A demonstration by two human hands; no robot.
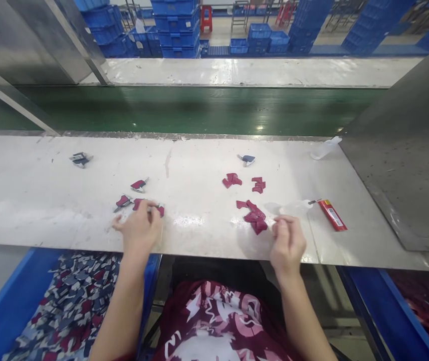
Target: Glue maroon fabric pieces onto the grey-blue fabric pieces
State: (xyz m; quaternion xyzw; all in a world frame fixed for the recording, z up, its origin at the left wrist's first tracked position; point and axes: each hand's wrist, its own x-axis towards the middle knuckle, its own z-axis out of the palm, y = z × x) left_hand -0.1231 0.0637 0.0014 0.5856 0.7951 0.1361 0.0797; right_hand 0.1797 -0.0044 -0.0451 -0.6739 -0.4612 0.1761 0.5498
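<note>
My left hand [141, 228] is palm down over the table, thumb and forefinger closed around a small maroon and grey piece [161, 210], the outer fingers spread to the left. Beside it lie similar two-tone pieces, one maroon and grey [123, 201] and another farther back [138, 185]. My right hand [288, 243] is closed, its fingertips pinched together; what they hold, if anything, I cannot make out. Just left of those fingertips is a loose pile of maroon pieces [255, 216]. Behind the hand lies a translucent bottle [295, 206] with a thin dark tip.
Two smaller maroon clusters [232, 180] [258, 185] and blue-grey pieces [247, 159] [79, 159] lie farther back. A red packet [333, 215] is on the right, near a metal panel [406, 150]. Blue bins [39, 268] [406, 311] stand below the table edge. A green conveyor [199, 110] runs behind.
</note>
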